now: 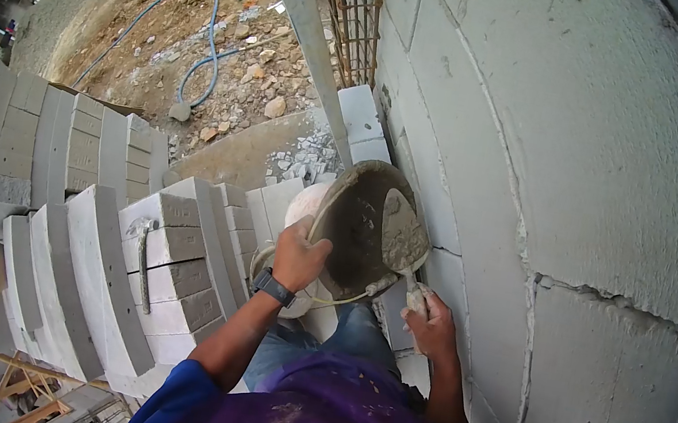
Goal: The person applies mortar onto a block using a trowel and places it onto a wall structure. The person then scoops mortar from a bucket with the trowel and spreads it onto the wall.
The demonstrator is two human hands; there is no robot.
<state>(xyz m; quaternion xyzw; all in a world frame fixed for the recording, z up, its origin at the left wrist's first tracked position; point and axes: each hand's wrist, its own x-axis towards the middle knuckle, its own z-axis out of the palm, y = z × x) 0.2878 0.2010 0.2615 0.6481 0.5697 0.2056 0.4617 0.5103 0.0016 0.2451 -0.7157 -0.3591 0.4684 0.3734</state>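
Note:
My left hand (300,254) grips the rim of a dark bucket (346,222), which is tilted so that its opening faces me. A wire handle with a grip (381,286) hangs at the bucket's near edge. In my right hand (433,324) is the handle of a trowel (403,233); its blade, coated with wet grey mortar, lies over the right side of the bucket's mouth. Beside the bucket on the right rises a wall of pale blocks (486,191). Part of a white bucket (306,201) shows behind my left hand.
Stacked pale blocks (99,279) fill the left, with a hammer (144,264) lying on them. A leaning board (307,27) and a rebar cage (352,8) stand ahead. Beyond are rubble, dirt and a blue hose (209,37).

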